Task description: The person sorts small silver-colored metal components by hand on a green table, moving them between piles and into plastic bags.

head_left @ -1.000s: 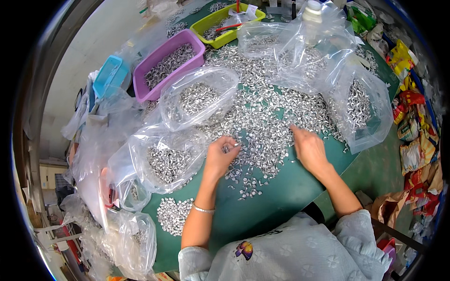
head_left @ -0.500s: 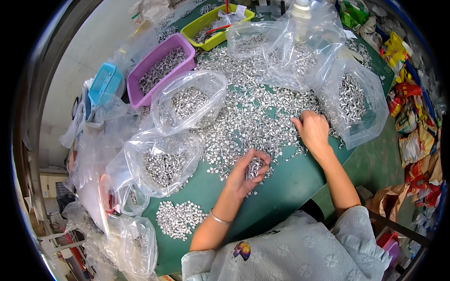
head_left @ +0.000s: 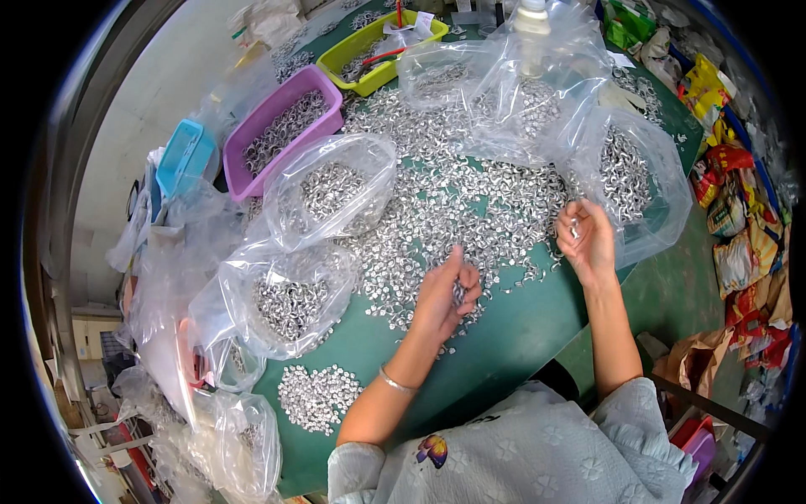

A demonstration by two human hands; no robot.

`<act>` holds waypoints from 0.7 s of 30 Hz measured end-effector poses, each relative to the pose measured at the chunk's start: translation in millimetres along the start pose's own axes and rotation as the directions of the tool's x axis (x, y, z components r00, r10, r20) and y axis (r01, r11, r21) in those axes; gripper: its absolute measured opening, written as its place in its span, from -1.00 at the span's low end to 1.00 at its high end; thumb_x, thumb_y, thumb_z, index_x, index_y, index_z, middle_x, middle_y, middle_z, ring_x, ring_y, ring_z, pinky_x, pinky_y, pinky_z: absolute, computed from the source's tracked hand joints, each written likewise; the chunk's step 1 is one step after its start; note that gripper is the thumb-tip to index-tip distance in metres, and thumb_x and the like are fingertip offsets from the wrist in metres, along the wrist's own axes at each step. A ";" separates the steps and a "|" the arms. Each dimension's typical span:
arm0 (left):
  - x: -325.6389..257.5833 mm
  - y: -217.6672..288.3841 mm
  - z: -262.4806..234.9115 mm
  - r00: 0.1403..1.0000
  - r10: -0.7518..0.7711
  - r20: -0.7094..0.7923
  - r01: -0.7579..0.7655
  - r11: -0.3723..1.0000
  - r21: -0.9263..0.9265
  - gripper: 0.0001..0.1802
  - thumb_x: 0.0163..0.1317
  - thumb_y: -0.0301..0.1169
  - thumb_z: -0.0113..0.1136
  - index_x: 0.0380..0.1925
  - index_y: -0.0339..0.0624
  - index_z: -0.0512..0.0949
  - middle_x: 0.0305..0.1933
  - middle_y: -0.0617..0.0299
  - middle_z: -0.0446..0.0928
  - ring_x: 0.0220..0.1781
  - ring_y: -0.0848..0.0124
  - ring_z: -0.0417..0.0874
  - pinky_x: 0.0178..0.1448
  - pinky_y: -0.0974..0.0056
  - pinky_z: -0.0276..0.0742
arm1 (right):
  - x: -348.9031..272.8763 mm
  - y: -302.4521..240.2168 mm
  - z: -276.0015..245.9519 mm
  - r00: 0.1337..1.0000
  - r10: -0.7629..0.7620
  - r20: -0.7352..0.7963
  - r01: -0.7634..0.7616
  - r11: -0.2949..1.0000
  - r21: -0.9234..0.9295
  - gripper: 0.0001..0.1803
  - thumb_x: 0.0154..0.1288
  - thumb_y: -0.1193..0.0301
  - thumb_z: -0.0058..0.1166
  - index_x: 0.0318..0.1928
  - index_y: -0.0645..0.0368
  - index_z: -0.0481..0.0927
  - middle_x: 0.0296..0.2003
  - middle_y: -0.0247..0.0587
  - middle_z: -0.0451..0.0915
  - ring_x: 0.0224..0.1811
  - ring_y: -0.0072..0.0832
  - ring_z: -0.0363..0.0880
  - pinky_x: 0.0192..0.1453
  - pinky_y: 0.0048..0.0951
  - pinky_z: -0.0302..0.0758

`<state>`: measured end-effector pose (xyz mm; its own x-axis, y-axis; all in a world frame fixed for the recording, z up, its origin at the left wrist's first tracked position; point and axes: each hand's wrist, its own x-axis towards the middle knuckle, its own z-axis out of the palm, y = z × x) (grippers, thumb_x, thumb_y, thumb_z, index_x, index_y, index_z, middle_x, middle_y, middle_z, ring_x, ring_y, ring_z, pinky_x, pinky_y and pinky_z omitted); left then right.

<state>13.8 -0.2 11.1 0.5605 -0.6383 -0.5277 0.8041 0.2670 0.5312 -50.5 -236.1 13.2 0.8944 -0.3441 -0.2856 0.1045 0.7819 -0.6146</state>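
Note:
Small curved silver metal pieces (head_left: 441, 189) lie in a wide heap over the green table. Above the heap's near edge, my left hand (head_left: 437, 304) is closed round several of these pieces, partly hidden by its fingers. My right hand (head_left: 593, 245) is palm up with fingers curled, and silver pieces show between them. It is beside a clear plastic bag (head_left: 663, 214) of the same pieces at the right. A smaller pile of short, whitish-silver pieces (head_left: 317, 398) sits left of my left forearm.
Two open clear bags of pieces, an upper bag (head_left: 369, 189) and a lower bag (head_left: 336, 290), stand at the left. Beyond are a purple bin (head_left: 238, 172), a yellow-green bin (head_left: 382, 77) and a blue basket (head_left: 186, 155). A white bottle (head_left: 532, 21) rises at the back. Coloured packets (head_left: 724, 202) line the right.
My right hand has moved right, toward the right-hand bag, and turned palm up with pieces in its fingers. My left hand has shifted slightly and turned, its thumb now pointing up, pieces still inside.

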 end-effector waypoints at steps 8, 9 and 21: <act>99.0 25.2 35.2 0.665 0.615 0.424 -0.449 -0.124 0.885 -0.80 0.21 -0.37 0.11 -0.23 -0.18 0.60 -0.63 0.16 0.47 -0.58 0.30 0.51 -0.47 0.26 0.41 | 27.5 18.7 -0.6 0.791 -0.488 0.368 0.173 -0.399 -0.901 -0.86 0.09 0.39 0.19 -0.42 0.19 0.55 -0.47 -0.08 0.57 -0.45 -0.08 0.54 -0.39 -0.15 0.42; 110.0 27.0 36.5 0.628 0.620 0.471 -0.420 -0.240 0.875 -0.81 0.18 -0.38 0.12 -0.23 -0.16 0.60 -0.60 0.11 0.50 -0.52 0.22 0.56 -0.41 0.20 0.46 | 26.9 18.8 1.5 0.784 -0.504 0.362 0.183 -0.370 -0.911 -0.86 0.09 0.40 0.19 -0.42 0.19 0.55 -0.48 -0.08 0.56 -0.48 -0.11 0.53 -0.40 -0.17 0.42; 119.6 37.4 30.3 0.943 0.318 0.099 -0.303 0.695 0.652 -0.90 0.19 -0.43 -0.03 -0.38 -0.22 0.45 -0.61 0.21 0.47 -0.75 0.39 0.40 -0.75 0.36 0.24 | -13.1 7.2 4.0 0.996 0.085 -0.025 -0.081 0.988 0.134 -0.80 0.32 0.35 -0.16 -0.30 0.24 0.43 -0.40 -0.20 0.43 -0.46 -0.48 0.41 -0.55 -0.53 0.33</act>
<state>104.9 -88.4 -12.1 0.7646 -0.5885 -0.2627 0.2595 -0.0921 0.9614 -59.7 -223.9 15.5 0.8888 -0.2893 -0.3556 0.0888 0.8696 -0.4856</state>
